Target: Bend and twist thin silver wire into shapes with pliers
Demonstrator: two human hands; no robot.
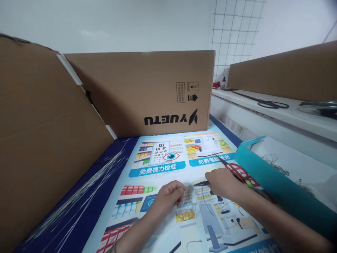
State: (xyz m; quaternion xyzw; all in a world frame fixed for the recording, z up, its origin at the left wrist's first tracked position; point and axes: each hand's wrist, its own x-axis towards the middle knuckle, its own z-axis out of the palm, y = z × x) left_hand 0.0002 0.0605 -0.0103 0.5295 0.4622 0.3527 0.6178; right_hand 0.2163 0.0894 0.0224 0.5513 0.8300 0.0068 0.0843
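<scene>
My left hand (171,193) is closed, thumb and fingers pinching a thin bent wire (186,203) whose loops hang over the printed sheet. Just to its right, my right hand (219,181) wraps round a pair of pliers (202,183). Their dark, narrow jaws point left toward the wire, and the handles are mostly covered by my fingers. Whether the jaws touch the wire I cannot tell. Red-handled scissors (237,171) lie behind my right hand, blades pointing up and left.
Long thin wires (86,189) lie along the left side. A teal box (279,189) at the right holds bent wire pieces (275,163). Cardboard panels (137,91) stand at the back and left. Black scissors (273,104) rest on a white ledge (295,114).
</scene>
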